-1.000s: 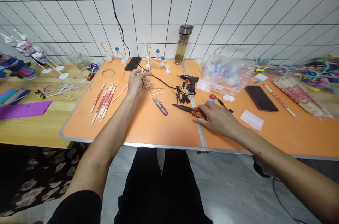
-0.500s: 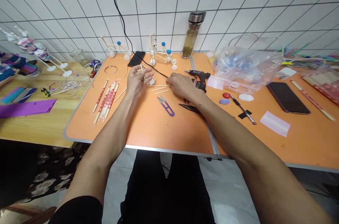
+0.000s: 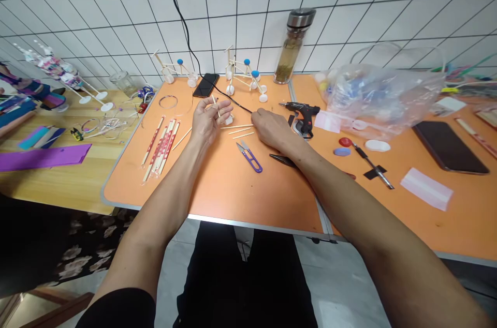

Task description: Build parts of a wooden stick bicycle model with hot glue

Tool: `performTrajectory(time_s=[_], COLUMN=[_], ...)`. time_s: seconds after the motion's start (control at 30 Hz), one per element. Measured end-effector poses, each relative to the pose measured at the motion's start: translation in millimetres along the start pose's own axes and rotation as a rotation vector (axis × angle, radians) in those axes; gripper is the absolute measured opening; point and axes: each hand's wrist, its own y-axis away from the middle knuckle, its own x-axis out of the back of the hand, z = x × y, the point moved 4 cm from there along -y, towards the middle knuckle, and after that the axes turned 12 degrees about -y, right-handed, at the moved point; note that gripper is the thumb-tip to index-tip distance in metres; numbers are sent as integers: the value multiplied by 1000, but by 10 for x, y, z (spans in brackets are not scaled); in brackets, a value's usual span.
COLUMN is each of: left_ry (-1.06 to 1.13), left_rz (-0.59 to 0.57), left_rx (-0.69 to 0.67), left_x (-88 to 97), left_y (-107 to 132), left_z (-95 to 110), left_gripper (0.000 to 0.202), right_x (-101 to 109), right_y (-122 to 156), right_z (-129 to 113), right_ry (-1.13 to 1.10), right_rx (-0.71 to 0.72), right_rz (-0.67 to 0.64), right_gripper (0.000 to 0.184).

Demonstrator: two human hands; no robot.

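My left hand (image 3: 210, 117) is raised a little over the table, palm turned up, with a short wooden stick (image 3: 216, 106) pinched between thumb and fingers. A small white piece (image 3: 229, 120) lies just beyond it. My right hand (image 3: 267, 126) rests on the table with its fingers curled down at the end of a cut wooden stick (image 3: 237, 127); what is in those fingers is hidden. Shorter cut sticks (image 3: 243, 135) lie between the hands. Purple-handled thread snips (image 3: 249, 157) lie nearer to me. Under my right wrist pokes a dark pointed tool (image 3: 282, 160).
A hot glue gun (image 3: 303, 116) lies right of my right hand. Stick models (image 3: 248, 77) with blue caps, a phone (image 3: 205, 85) and a tea bottle (image 3: 293, 48) stand along the wall. Packaged chopsticks (image 3: 161, 149) lie left; a plastic bag (image 3: 382, 95) sits right.
The view has shifted slightly, so the tabletop things appear moved. Both hands keep nearly the same places, and the stick in my left hand is tilted a little differently.
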Motion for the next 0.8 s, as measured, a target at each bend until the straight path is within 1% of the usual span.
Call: performTrajectory(time_s=[0.1,0.17,0.3,0.37,0.43,0.47,0.5,0.53,0.6,0.63,0.67,0.73,0.8], left_ry=[-59,-111,-209,-238,-253,-258,-261,-266,-285,-299,-315,-346,-361], left_rz=[-5,-25,-60,-61,-58,-58,-61,-68,-101,-129,-161,-231,-292], left_rx=[-52,-97,-158,-170,-181,-186,-192,-198,-206,-204,-199,-185,-185], left_x=[-10,-37,-114,-135,-137,-134,-133,-136,-162,-187,-220,-294,-363], left_y=[30,68,158,185,191,188,185,182,188,200,216,259,301], left_z=[52,82,118,129,133,131,127,120,97,81,61,15,-33], left_gripper=[24,23,28,31,32,31,29,28,25,24,23,22,20], right_x=[82,122,98,63,64,88,129,184,291,327,346,340,314], right_y=[64,116,206,229,230,221,206,190,166,161,158,149,140], right_z=[-13,-86,-386,-527,-594,-587,-550,-486,-309,-226,-161,-93,-87], right_ry=[-27,-56,-139,-234,-362,-426,-493,-563,-725,-812,-903,-1087,-1251], right_rx=[17,48,172,228,260,258,236,193,61,6,-31,-46,-22], right_rz=[21,16,-32,-66,-80,-62,-14,62,245,322,374,403,395], right_gripper=[37,35,28,25,25,25,24,22,15,16,20,25,24])
